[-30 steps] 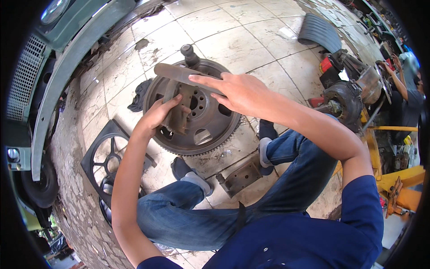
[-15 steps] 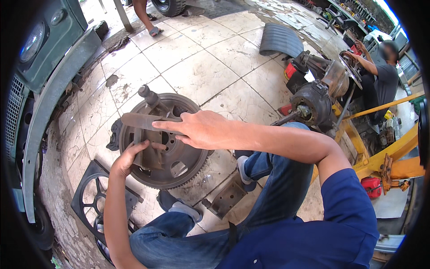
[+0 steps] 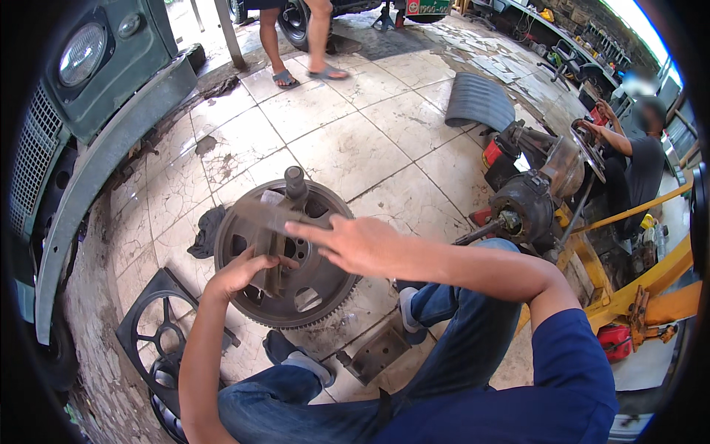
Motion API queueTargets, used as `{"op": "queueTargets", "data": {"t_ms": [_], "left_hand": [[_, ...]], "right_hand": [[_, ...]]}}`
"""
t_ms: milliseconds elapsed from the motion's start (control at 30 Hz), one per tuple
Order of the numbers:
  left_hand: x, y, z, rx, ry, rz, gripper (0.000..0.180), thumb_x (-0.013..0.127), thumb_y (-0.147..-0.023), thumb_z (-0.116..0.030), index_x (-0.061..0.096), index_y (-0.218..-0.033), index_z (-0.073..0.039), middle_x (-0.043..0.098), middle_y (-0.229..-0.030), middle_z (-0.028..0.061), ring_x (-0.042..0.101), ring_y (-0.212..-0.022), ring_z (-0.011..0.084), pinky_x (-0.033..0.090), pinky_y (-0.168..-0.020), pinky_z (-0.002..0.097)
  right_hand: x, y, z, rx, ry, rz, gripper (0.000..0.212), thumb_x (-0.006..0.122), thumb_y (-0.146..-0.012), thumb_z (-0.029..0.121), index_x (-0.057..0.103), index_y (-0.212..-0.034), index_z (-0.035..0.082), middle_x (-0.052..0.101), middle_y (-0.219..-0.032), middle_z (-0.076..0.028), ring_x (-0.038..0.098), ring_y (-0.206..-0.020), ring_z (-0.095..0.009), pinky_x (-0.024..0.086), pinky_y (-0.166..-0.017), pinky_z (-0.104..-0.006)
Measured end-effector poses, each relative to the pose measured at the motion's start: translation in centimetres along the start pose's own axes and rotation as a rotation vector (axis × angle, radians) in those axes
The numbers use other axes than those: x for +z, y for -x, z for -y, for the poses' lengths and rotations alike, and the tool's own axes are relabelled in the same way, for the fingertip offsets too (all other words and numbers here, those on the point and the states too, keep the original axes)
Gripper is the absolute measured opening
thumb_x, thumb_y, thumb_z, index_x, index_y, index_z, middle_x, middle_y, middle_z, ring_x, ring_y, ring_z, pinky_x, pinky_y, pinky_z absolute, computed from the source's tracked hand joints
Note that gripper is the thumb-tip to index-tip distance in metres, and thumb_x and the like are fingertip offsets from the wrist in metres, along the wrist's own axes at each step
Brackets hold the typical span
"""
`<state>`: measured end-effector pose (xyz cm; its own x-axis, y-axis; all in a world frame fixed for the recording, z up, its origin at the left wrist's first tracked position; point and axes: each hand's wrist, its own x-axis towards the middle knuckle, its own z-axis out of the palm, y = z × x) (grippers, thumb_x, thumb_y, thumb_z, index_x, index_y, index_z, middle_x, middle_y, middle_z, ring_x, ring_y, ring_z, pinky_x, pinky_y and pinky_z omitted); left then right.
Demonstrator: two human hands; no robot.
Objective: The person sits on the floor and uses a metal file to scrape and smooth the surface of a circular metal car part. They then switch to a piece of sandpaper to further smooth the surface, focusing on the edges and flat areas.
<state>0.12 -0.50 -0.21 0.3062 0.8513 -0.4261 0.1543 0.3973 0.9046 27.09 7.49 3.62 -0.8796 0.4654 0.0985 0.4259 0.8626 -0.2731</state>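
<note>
Plainly, the toothed flywheel point(image 3: 325, 288) lies on the tiled floor point(image 3: 340, 126), nearer its broken left edge. Over the flywheel's left half, the right hand point(image 3: 362, 240) holds a long flat bar point(image 3: 259, 214), blurred, forefinger stretched along it, and the left hand point(image 3: 238, 274) grips a metal bracket point(image 3: 269, 243) between centre and left rim.

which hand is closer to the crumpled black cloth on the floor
Left. The left hand, gripping a metal piece, is just to the right of the black cloth and lower in view; the right hand is farther right, across the toothed wheel.
</note>
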Motion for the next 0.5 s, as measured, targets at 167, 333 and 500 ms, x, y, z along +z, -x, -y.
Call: {"op": "queueTargets", "data": {"t_ms": [167,333,500], "left_hand": [[-0.4,-0.1,0.4,-0.037,-0.024,-0.017,0.053,0.059,-0.092,-0.037,0.057,-0.128,0.002,0.071,-0.114,0.0129,0.067,-0.106,0.0228,0.053,-0.094,0.0371],[-0.2,0.3,0.0,0.009,-0.074,-0.023,0.048,0.061,-0.094,-0.033,0.055,-0.128,0.0,0.072,-0.113,0.0071,0.064,-0.11,0.0197,0.054,-0.091,0.0362],[0.1,0.3,-0.7,-0.08,0.018,-0.047,0.062,0.063,-0.092,-0.037,0.045,-0.139,-0.001,0.072,-0.111,0.0114,0.065,-0.109,0.0223,0.049,-0.098,0.0369]], "right_hand": [[-0.3,-0.4,-0.7,0.02,0.02,-0.033,0.075,0.062,-0.096,0.024,0.022,-0.158,0.039,0.06,-0.083,-0.017,0.066,-0.061,-0.034,0.057,-0.054,-0.0438],[-0.3,0.4,1.0,-0.03,0.013,0.046,0.075,0.062,-0.096,0.025,0.022,-0.158,0.039,0.06,-0.082,-0.017,0.066,-0.061,-0.036,0.057,-0.057,-0.0457],[-1.3,-0.7,-1.2,0.091,-0.006,-0.042,0.074,0.062,-0.097,0.025,0.023,-0.158,0.038,0.062,-0.082,-0.017,0.067,-0.064,-0.037,0.058,-0.06,-0.0467]]}}
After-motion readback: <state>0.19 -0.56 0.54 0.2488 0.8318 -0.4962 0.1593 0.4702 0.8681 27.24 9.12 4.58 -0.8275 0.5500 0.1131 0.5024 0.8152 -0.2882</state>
